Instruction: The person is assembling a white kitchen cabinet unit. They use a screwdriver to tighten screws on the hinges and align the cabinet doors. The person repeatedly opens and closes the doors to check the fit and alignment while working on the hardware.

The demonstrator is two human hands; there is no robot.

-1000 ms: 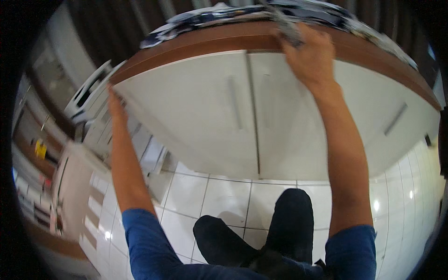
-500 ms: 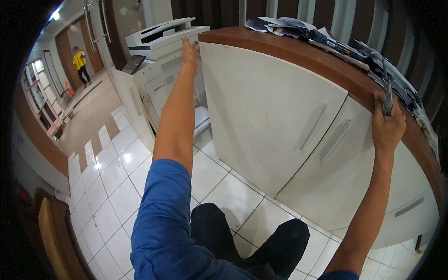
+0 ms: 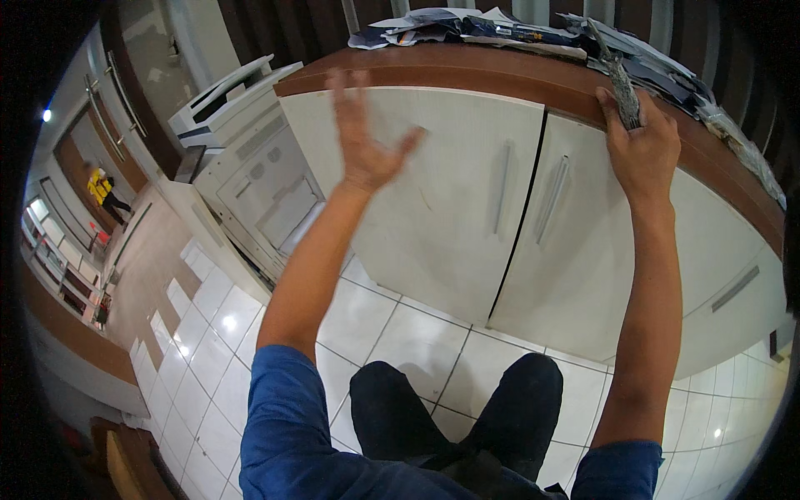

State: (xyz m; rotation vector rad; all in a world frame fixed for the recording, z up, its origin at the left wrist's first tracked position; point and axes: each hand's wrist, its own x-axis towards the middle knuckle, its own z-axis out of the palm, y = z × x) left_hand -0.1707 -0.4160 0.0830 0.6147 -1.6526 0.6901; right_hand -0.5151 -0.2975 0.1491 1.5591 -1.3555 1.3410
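My left hand is open, slightly blurred, with fingers spread in front of the white cabinet door, just under the brown countertop edge. Whether it touches the door I cannot tell. At the counter's front edge on the right, my right hand is closed around a long, thin, grey mottled thing that sticks up between thumb and fingers; its kind is unclear. Behind it, crumpled papers and plastic lie along the back of the counter.
A white printer or copier stands left of the cabinet. Metal handles project from the doors. White floor tiles lie below. A brown wooden piece is at lower left. A person in a yellow vest is far off.
My left hand has come away from the cabinet's left corner and moved right, its fingers spreading. The view has shifted rightward. My right hand still grips the grey thing at the counter edge.
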